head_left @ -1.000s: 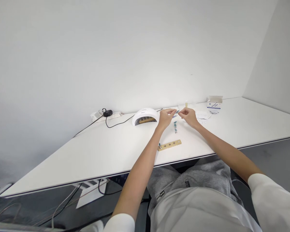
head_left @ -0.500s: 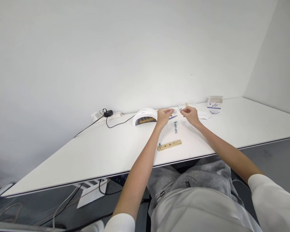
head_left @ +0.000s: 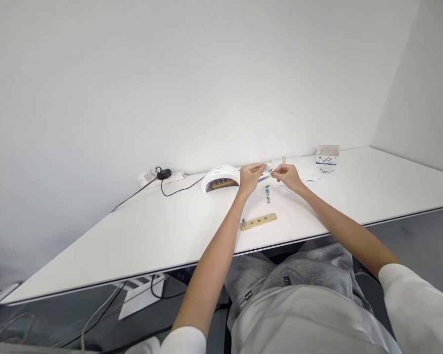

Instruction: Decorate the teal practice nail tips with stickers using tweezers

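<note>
Over the far part of the table, my left hand (head_left: 251,178) is closed in a pinch; anything between its fingertips is too small to make out. My right hand (head_left: 286,176) faces it, fingers pinched at a small bluish piece that looks like a false nail (head_left: 270,170). Below the hands, several teal false nails (head_left: 268,192) on small metal bases stand in a row. Nearer the front edge lies a gold-coloured bar (head_left: 259,221) with dark round spots, one small metal base with a blue tip standing at its left end.
A white nail lamp (head_left: 220,178) stands left of my left hand, with another gold bar inside. Its cord runs to a power strip (head_left: 173,178) by the wall. Papers (head_left: 309,175) and an open alcohol pad box (head_left: 327,155) lie to the right. A blue stick (head_left: 264,178) lies behind my hands.
My right hand has moved left, bringing its fingertips and the small piece closer to my left hand. My left hand has hardly moved.
</note>
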### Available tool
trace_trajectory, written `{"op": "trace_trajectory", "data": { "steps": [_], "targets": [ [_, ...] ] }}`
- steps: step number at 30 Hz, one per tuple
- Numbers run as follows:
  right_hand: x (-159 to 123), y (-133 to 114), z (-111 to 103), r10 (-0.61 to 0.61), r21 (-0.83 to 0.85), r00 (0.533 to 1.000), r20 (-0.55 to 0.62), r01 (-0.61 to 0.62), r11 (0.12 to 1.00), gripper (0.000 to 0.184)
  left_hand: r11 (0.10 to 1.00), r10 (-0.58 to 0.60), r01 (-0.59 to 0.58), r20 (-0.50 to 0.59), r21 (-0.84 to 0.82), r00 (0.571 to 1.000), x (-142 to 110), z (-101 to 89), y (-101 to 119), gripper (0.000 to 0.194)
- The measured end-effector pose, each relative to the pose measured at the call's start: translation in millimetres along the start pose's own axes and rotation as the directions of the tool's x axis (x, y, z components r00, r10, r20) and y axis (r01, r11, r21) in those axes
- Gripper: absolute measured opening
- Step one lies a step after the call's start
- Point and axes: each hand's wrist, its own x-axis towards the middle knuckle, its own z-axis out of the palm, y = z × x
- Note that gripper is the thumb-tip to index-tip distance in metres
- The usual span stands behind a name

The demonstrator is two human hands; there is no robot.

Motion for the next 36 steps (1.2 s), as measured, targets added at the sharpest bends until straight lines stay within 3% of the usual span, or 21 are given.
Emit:
{"op": "trace_trajectory", "data": {
  "steps": [8, 15, 25, 36],
  "targets": [
    [1, 3, -1, 0.040, -0.007, 0.999, 0.000, -0.040, 0.999, 0.008, 0.959, 0.135, -0.164, 0.135, 0.230, 0.982, -11, 4.9, 3, 0.020],
    [3, 2, -1, 0.179, 0.187, 0.983, 0.038, -0.183, 0.965, 0.010, 0.879, 0.245, -0.313, 0.223, 0.360, 0.944, -8, 2.6, -6, 0.020],
    [4, 1, -4, 0.330, 0.323, 0.939, 0.092, -0.342, 0.883, 0.006, 0.840, 0.285, -0.387, 0.297, 0.381, 0.911, -3, -1.9, -7, 0.020],
    [3, 2, -5, 0.182, 0.082, 0.981, 0.065, -0.187, 0.979, 0.007, 0.814, 0.271, -0.366, 0.262, 0.450, 0.926, -3, -7.5, -5, 0.021]
  ]
}}
